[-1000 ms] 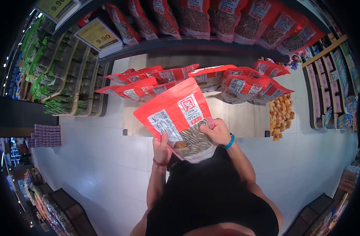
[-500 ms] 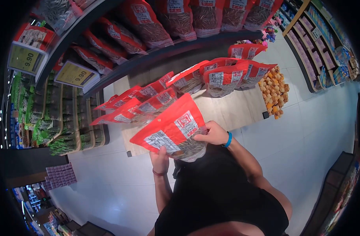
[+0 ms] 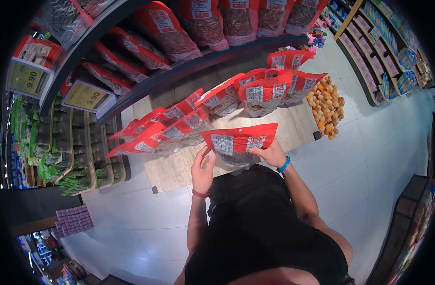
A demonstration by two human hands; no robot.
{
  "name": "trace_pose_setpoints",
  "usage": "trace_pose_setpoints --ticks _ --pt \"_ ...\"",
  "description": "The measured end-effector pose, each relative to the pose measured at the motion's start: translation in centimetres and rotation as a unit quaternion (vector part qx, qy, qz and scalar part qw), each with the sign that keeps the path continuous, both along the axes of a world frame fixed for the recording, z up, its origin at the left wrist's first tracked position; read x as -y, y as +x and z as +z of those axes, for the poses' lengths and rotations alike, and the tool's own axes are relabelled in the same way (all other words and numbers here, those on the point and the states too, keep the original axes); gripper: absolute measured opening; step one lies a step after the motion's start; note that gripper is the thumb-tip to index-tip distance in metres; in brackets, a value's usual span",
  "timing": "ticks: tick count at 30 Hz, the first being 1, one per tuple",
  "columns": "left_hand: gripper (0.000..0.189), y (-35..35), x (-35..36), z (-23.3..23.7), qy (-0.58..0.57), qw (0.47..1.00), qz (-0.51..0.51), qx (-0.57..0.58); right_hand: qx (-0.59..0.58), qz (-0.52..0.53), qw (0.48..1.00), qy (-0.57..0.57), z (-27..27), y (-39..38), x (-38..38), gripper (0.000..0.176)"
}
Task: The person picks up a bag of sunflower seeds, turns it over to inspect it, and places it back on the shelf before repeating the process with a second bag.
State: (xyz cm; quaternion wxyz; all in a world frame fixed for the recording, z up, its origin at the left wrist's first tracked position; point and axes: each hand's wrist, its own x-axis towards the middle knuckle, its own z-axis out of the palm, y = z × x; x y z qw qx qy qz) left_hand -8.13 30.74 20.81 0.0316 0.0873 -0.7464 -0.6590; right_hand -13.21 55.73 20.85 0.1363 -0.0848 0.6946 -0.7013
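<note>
A red pouch with white label panels and a clear lower part (image 3: 234,144) is upright over the near edge of a wooden display board (image 3: 167,173). My right hand (image 3: 271,153), with a blue band at the wrist, grips its right side, thumb across the front. At the pouch's left edge is my left hand (image 3: 203,171), fingers apart and partly behind the edge, with a red band at its wrist. Similar pouches stand behind in two groups, one at the left (image 3: 179,128) and one at the right (image 3: 265,95).
Above the board, a dark shelf (image 3: 179,64) holds more red pouches (image 3: 239,21) and yellow price tags (image 3: 87,96). Green packs (image 3: 77,175) fill a rack at the left. Yellow-brown packs (image 3: 325,107) lie beyond the board's right end. Another shelf unit (image 3: 369,57) stands at the upper right.
The held pouch has turned from tilted to nearly level along its top and now faces me less. My left hand has loosened from its front and opened at its left edge.
</note>
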Motion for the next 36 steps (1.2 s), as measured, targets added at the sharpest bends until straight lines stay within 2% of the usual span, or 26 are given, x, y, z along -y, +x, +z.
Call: trace_pose_setpoints --ticks 1,6,9,15,19,22,23,26,36 --pt "0.038 -0.1 -0.1 -0.2 0.0 1.0 0.003 -0.001 0.035 -0.019 0.999 -0.007 -0.7 -0.4 -0.2 0.034" --pt "0.029 0.2 0.0 -1.8 0.019 1.0 -0.009 0.013 -0.063 -0.051 0.996 0.04 -4.3 -3.5 -0.4 0.029" --pt "0.022 0.9 0.0 -1.8 0.021 1.0 -0.01 0.019 -0.079 -0.049 0.995 0.042 -6.5 -5.2 -0.6 0.03" --pt "0.019 2.5 0.5 -1.9 0.047 0.998 0.03 0.036 -0.04 -0.055 0.997 -0.025 -7.1 -8.5 0.1 0.034" --pt "0.023 3.7 1.3 -2.9 0.026 0.999 0.034 0.034 -0.083 -0.019 0.996 0.004 -7.5 -9.7 1.0 0.035" --pt "0.021 4.1 1.6 -2.7 0.029 0.997 0.064 0.034 -0.029 -0.064 0.997 -0.021 -8.6 -9.7 1.2 0.037" --pt "0.019 4.2 1.7 -2.6 0.034 0.996 0.078 0.035 -0.032 -0.055 0.998 -0.022 -8.7 -9.7 1.3 0.037" --pt "0.019 4.7 1.9 -3.0 0.032 0.994 0.093 0.038 -0.045 -0.119 0.991 -0.043 -8.4 -9.3 1.8 0.035" --pt "0.018 4.8 1.6 -3.9 0.046 0.993 0.095 0.046 -0.061 -0.093 0.994 -0.013 -8.8 -10.3 3.0 0.031"
